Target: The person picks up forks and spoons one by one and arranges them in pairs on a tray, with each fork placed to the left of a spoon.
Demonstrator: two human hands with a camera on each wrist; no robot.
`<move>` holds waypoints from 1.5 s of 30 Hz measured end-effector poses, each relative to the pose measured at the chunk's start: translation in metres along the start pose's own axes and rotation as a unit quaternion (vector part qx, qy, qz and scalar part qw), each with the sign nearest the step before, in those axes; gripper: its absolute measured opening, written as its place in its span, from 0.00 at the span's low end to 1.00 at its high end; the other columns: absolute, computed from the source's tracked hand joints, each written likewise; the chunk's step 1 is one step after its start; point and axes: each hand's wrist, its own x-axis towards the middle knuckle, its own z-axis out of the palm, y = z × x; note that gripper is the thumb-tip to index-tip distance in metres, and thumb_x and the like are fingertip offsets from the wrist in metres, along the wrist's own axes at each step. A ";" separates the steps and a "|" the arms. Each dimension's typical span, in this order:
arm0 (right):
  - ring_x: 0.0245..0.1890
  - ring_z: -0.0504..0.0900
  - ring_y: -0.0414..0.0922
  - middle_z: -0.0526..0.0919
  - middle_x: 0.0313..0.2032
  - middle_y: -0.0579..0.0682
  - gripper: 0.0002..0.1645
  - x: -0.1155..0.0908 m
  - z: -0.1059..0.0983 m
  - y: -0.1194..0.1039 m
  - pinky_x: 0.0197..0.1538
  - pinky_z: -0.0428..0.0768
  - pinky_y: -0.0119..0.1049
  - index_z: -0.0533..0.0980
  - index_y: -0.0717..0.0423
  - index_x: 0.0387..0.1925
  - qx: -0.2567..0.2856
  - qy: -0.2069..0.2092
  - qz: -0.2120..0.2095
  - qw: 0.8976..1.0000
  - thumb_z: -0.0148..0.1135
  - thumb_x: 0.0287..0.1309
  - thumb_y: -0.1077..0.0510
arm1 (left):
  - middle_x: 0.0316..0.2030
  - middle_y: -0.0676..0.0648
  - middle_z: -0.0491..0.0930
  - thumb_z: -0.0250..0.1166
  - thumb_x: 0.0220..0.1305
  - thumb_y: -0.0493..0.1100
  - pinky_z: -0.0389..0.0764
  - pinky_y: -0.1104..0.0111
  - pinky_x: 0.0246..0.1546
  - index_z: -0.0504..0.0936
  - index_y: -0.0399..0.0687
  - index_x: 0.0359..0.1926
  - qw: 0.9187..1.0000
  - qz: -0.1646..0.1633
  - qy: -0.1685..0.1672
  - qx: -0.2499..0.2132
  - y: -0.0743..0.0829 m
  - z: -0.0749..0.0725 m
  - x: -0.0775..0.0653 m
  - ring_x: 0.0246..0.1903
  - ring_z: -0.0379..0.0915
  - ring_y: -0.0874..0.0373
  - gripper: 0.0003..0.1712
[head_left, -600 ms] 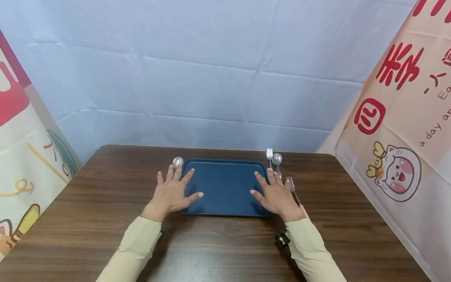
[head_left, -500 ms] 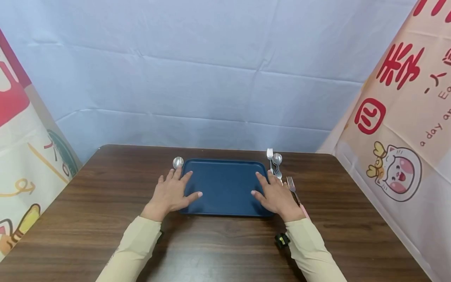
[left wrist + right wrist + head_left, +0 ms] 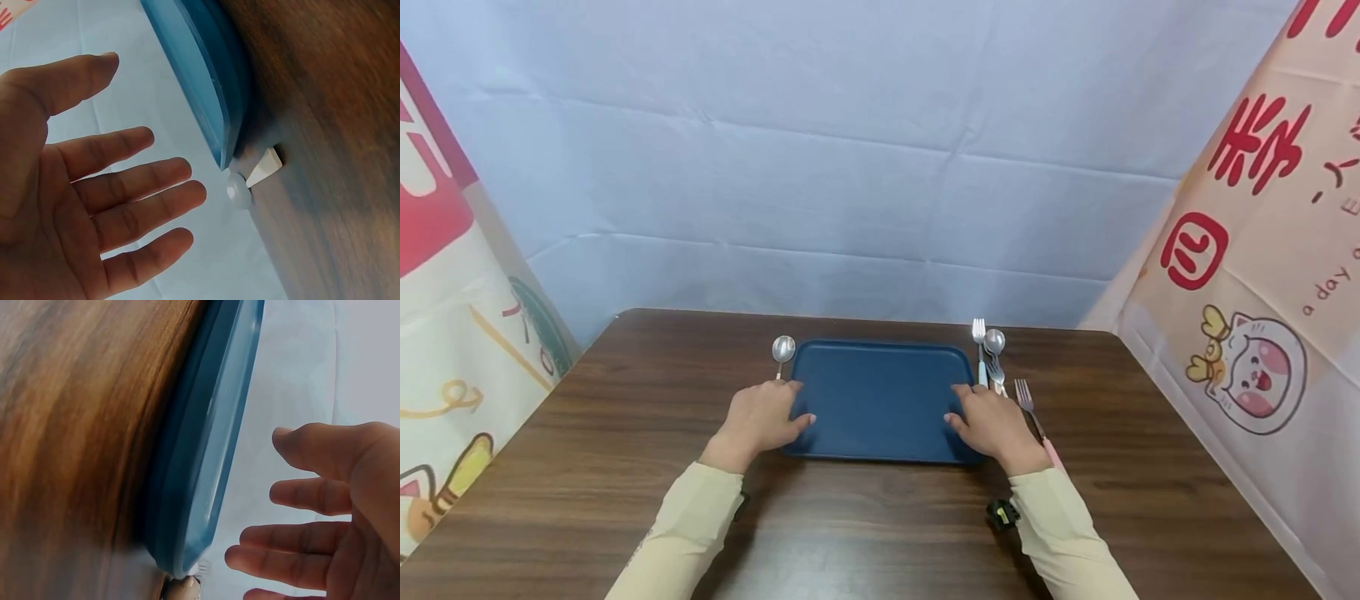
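Note:
A dark blue rectangular tray (image 3: 880,402) lies on the table. Over its left side hovers my left hand (image 3: 756,419), palm down, its fingers loosely bent in the left wrist view and apart from the tray. My right hand (image 3: 994,423) is held likewise over the right side, fingers spread and holding nothing. Just left of the tray lies a spoon (image 3: 783,348), its handle partly covered by my left hand in the head view. Right of the tray are a blue-handled fork (image 3: 979,332), a spoon (image 3: 994,341), another fork (image 3: 996,373) and a pink-handled fork (image 3: 1025,395).
The wood-grain table (image 3: 865,533) extends on all sides of the tray. Behind it hangs a pale cloth (image 3: 850,167). Printed cloths with cartoon figures flank the left and right sides.
The fingers of both hands have bent downward from a straighter spread, uncovering more of the left spoon and right-hand cutlery. The tray stays put; the head view has shifted slightly.

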 end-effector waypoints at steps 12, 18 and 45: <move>0.39 0.78 0.56 0.78 0.44 0.63 0.28 -0.002 0.003 0.003 0.37 0.76 0.50 0.72 0.66 0.54 0.010 -0.017 0.010 1.000 0.63 0.55 0.53 | 0.33 0.40 0.80 0.66 0.57 0.48 0.73 0.61 0.24 0.77 0.33 0.51 0.995 -0.017 -0.064 -0.076 0.000 0.000 -0.003 0.19 0.68 0.58 0.26; 0.43 0.77 0.57 0.77 0.44 0.64 0.27 -0.004 0.000 0.007 0.39 0.76 0.52 0.72 0.67 0.53 0.009 -0.041 0.026 0.999 0.63 0.55 0.53 | 0.20 0.45 0.71 0.62 0.55 0.33 0.68 0.64 0.21 0.79 0.34 0.33 0.993 -0.011 -0.059 -0.103 -0.002 -0.003 -0.004 0.17 0.64 0.57 0.05; 0.22 0.73 0.48 0.72 0.23 0.54 0.12 -0.023 -0.018 0.056 0.27 0.73 0.44 0.69 0.65 0.30 0.085 -0.157 0.159 0.971 0.65 0.48 0.66 | 0.18 0.45 0.68 0.61 0.50 0.26 0.68 0.66 0.19 0.74 0.38 0.23 0.991 -0.041 -0.088 -0.096 -0.005 0.004 0.001 0.16 0.66 0.54 0.07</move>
